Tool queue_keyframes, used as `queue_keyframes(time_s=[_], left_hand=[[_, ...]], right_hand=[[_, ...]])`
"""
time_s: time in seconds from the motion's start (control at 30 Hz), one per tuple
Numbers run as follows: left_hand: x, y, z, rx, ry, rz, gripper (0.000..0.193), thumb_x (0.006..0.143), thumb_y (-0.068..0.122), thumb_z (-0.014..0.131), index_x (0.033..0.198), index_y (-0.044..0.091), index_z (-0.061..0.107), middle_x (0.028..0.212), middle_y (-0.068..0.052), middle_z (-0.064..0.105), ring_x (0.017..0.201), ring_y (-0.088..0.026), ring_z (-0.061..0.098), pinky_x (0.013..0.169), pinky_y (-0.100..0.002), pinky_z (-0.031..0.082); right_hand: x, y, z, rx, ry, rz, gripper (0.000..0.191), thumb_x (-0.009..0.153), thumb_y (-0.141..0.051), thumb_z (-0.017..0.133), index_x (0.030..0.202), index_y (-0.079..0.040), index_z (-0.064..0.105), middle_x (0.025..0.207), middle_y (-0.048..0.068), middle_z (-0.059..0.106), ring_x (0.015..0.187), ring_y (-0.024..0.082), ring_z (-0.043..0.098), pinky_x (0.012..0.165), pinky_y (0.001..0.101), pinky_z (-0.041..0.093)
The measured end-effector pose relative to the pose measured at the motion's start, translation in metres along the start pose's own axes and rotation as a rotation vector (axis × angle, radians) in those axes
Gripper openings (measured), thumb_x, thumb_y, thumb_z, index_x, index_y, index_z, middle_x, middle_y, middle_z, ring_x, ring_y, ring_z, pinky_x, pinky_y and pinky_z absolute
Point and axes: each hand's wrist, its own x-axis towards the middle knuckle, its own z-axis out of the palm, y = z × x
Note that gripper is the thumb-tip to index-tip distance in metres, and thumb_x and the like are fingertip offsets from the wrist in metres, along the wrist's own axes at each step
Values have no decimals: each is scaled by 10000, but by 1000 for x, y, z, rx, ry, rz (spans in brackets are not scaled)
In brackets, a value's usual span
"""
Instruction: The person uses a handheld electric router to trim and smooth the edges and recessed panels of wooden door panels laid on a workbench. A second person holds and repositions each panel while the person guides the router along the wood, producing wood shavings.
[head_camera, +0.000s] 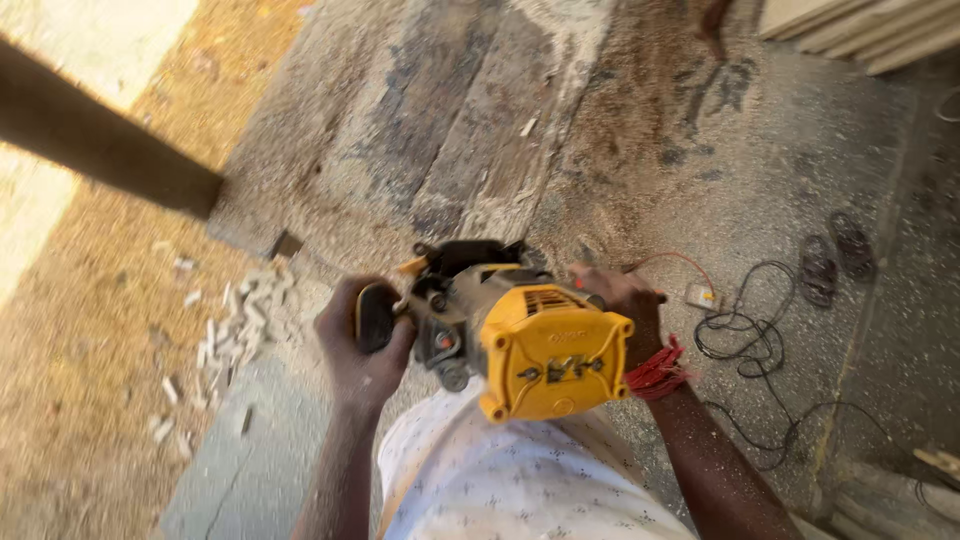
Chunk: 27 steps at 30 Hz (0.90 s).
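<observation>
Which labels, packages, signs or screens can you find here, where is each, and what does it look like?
Label: raised marking on the yellow cap of the power tool held between left hand and right hand; small, same yellow, too blurred to tell more.
Packages, signs, screens: none.

Below us we see a worn wooden slab (440, 120), grey and stained, dusted with sawdust. To its left lies a heap of small pale wood offcuts (235, 320) on the sandy ground, and a dark beam (100, 145) slants across the upper left. On the concrete floor (880, 340) to the right we find a tangle of black cable (745, 340) running to a small white socket box (700, 295). A pair of dark sandals (835, 257) rests nearby, and pale planks (860, 30) are stacked in the top right corner.
</observation>
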Motion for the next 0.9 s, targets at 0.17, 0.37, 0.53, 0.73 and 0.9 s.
queue_keyframes(time_s=[0.17,0.37,0.53,0.73,0.9], left_hand=[[-2,-4,2,-51,-15,-34,276,786,-18,650,1058,10,617,899,-36,659,804,-81,630,714,-242,519],[-2,-4,2,1,-11,-11,274,780,-30,635,1050,14,620,906,-38,641,794,-79,599,711,-239,502],[2,-3,4,8,18,-65,256,777,-30,641,1029,14,626,891,-39,642,781,-75,588,695,-233,486],[0,-3,5,4,6,-58,258,783,-31,648,1036,11,625,878,-40,641,754,-74,580,669,-233,478],[2,-14,5,-64,-30,-61,310,750,-40,639,1052,20,614,871,-34,667,703,-75,628,603,-239,523]], right_hand=[[-1,-1,-2,3,-9,-18,479,889,-439,714,1195,-74,664,915,145,736,794,307,724,697,446,528],[-2,-3,-6,-13,-5,-38,505,887,-456,705,1194,-57,664,900,155,720,813,324,715,704,460,522],[1,-6,-10,19,25,-9,556,861,-474,708,1186,-27,656,892,169,715,782,337,701,698,467,519],[2,-6,-13,16,-27,-2,592,846,-487,718,1196,-14,654,868,174,706,799,353,702,711,479,525],[-3,-5,-14,105,49,-11,586,830,-424,691,1243,-12,646,988,188,725,887,383,696,763,489,521]])
